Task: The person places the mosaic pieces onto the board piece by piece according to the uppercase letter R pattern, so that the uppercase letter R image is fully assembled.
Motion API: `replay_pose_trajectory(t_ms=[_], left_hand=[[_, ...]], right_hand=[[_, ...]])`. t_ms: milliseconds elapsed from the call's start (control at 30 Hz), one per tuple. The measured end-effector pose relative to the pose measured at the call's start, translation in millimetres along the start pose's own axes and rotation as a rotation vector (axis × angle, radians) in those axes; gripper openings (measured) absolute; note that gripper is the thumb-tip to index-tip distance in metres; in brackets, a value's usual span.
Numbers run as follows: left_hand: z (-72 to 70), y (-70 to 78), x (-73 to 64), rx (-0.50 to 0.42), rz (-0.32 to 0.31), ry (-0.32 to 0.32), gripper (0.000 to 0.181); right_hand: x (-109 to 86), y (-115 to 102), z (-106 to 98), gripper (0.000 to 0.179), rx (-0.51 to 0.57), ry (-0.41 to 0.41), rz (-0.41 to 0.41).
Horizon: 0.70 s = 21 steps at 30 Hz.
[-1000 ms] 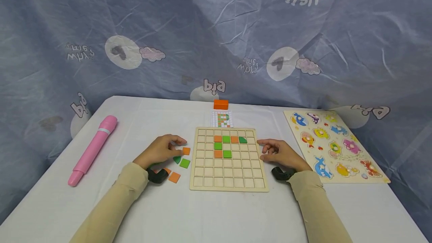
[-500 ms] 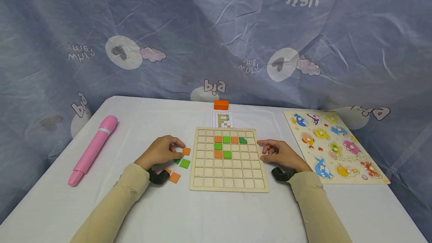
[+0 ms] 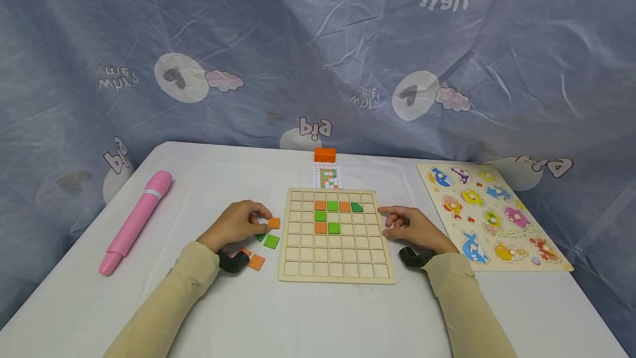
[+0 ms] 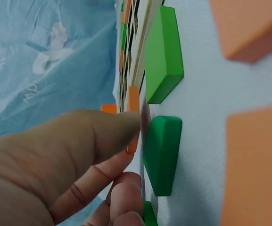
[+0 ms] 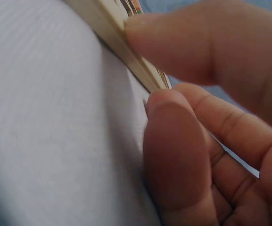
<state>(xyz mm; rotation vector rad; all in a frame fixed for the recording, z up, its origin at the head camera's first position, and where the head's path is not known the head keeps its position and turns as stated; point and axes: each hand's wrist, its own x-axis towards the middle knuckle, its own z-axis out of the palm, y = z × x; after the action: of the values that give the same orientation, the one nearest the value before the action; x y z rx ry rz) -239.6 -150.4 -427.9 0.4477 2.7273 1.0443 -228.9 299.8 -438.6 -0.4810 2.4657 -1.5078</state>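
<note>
My left hand (image 3: pixel 236 224) pinches an orange square tile (image 4: pixel 133 98) between thumb and index finger, left of the wooden grid board (image 3: pixel 337 266). Below that hand lie a light green square tile (image 3: pixel 271 241), a dark green rounded tile (image 4: pixel 164 155) and orange tiles (image 3: pixel 255 262), some partly hidden by the wrist. Orange and green tiles sit in the board's upper middle cells, with a dark green quarter-round tile (image 3: pixel 356 207) ending the top row. At the board's right edge, my right hand (image 3: pixel 409 226) touches the rim with thumb and index finger, other fingers loosely bent.
Behind the board lies a small grid card (image 3: pixel 326 176) with a coloured P pattern, and an orange block (image 3: pixel 325 154) stands behind it. A pink microphone-shaped toy (image 3: pixel 136 220) lies at left. At right is a sea-animal puzzle board (image 3: pixel 489 214).
My left index finger has closed down onto the orange tile, which thumb and finger now pinch. The right hand and the board stay in place.
</note>
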Motion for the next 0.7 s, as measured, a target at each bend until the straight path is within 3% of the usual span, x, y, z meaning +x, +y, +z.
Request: replay_pose_trajectory(t_ms=[167,400,700], left_hand=[[-0.3,0.7,-0.2,-0.013,0.027,-0.001,0.018],[-1.5,4.3,-0.1,-0.027,0.119,0.031,0.017],[1.7,31.1,-3.9,-0.108,0.132,0.072,0.022]], right_hand=[[0.1,1,0,0.059,0.002,0.000,0.002],[-0.3,0,1,0.059,0.010,0.000,0.005],[0.1,1,0,0.059,0.006,0.000,0.005]])
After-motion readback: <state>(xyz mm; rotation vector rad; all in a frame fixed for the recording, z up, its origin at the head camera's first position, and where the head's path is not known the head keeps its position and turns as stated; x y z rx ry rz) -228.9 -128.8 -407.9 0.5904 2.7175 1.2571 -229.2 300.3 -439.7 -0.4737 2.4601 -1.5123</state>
